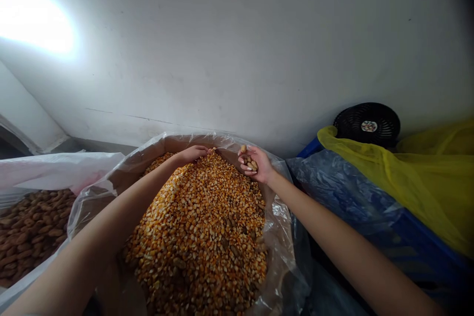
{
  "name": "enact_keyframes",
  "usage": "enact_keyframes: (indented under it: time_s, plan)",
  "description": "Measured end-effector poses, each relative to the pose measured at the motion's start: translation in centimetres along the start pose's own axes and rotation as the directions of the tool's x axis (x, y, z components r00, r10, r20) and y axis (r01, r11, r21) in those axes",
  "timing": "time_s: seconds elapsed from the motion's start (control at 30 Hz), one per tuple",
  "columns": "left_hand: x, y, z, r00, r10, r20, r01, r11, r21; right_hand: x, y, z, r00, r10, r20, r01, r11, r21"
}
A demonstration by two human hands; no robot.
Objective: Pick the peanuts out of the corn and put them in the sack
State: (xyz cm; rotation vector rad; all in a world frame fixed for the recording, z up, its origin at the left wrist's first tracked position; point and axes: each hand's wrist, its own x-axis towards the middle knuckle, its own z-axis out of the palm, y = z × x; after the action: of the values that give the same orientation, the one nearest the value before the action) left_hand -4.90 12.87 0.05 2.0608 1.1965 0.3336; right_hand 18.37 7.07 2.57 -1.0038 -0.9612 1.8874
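A large sack lined with clear plastic (283, 237) holds a heap of yellow-orange corn kernels (203, 217). Several unshelled peanuts (179, 262) lie mixed into the corn. At the far side of the heap, my left hand (193, 154) rests on the kernels with its fingers stretched out; its fingertips are too small to see clearly. My right hand (262, 164) is turned palm up over the sack's right rim. Its curled fingers cradle several peanuts in their shells (252, 164), with one peanut (243, 149) up by the fingertips.
To the left stands a white sack (55, 165) of unshelled peanuts (33, 232). On the right are a blue crate (425, 237), dark plastic sheeting (344, 187), yellow netting (414, 182) and a black fan (366, 124). A pale wall (222, 59) rises directly behind the sack.
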Motion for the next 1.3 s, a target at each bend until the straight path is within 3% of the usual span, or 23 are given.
enact_keyframes:
  time_s: [0.13,0.27,0.4,0.5,0.53,0.57,0.63,0.67,0.7,0.77,0.87,0.97,1.07,1.1,1.23,1.3]
  plan:
    - [0.4,-0.1,1.6,0.999,0.0,-0.049,0.014,0.956,0.294,0.6,0.5,0.0,0.999,0.024,-0.047,-0.032,0.984,-0.177]
    - [0.9,0.6,2.8,1.0,0.026,-0.013,-0.017,0.891,0.454,0.4,0.1,0.3,0.995,0.005,0.098,0.011,0.987,-0.16]
    - [1.1,1.1,2.4,0.999,0.029,-0.021,-0.017,0.906,0.423,0.1,-0.6,0.3,0.989,-0.057,0.137,0.07,0.993,-0.091]
    - [0.9,1.0,1.4,0.998,-0.006,-0.069,0.017,0.987,0.16,0.5,-0.2,-0.1,0.997,-0.072,-0.019,0.063,0.953,-0.297]
    - [0.8,1.0,1.0,0.998,-0.031,-0.063,0.03,0.999,-0.01,0.7,0.1,-0.3,0.993,-0.078,-0.094,0.029,0.897,-0.442]
    - [0.6,1.0,0.6,0.998,-0.051,-0.029,0.044,0.978,-0.204,1.0,0.5,-0.5,0.981,-0.09,-0.17,-0.036,0.783,-0.621]
    - [0.3,1.1,0.1,0.994,-0.032,0.102,0.083,0.829,-0.554,1.4,1.4,-0.7,0.944,-0.15,-0.293,-0.207,0.418,-0.884]
    - [0.2,1.3,-0.1,0.986,0.005,0.165,0.11,0.725,-0.68,1.7,2.0,-0.8,0.927,-0.182,-0.328,-0.28,0.247,-0.928]
    - [0.2,1.5,-0.1,0.977,0.044,0.21,0.139,0.62,-0.772,2.0,2.5,-0.7,0.913,-0.204,-0.352,-0.332,0.128,-0.935]
    - [0.1,2.2,-0.1,0.968,0.094,0.234,0.171,0.439,-0.882,2.6,3.6,-0.6,0.895,-0.207,-0.395,-0.391,0.063,-0.918]
    - [0.2,3.4,0.4,0.988,0.075,0.138,0.115,0.253,-0.961,3.5,4.5,-0.3,0.884,-0.159,-0.439,-0.432,0.079,-0.898]
    - [0.0,4.6,1.0,0.996,0.047,0.078,0.069,0.176,-0.982,3.7,4.1,-0.1,0.894,-0.117,-0.433,-0.417,0.138,-0.899]
    - [-0.3,5.3,1.9,0.988,0.072,0.136,0.118,0.211,-0.97,2.6,2.8,-0.1,0.919,-0.048,-0.391,-0.371,0.229,-0.9]
    - [-0.5,5.4,2.3,0.982,0.082,0.17,0.147,0.232,-0.962,2.0,2.4,-0.1,0.932,-0.005,-0.364,-0.345,0.299,-0.89]
    - [-0.7,5.4,4.3,0.928,0.122,0.353,0.287,0.373,-0.882,-0.7,1.7,-0.3,0.956,0.186,-0.228,-0.29,0.727,-0.622]
    - [-0.7,5.4,5.4,0.903,0.09,0.419,0.319,0.511,-0.798,-1.9,1.9,-0.4,0.944,0.263,-0.2,-0.325,0.847,-0.421]
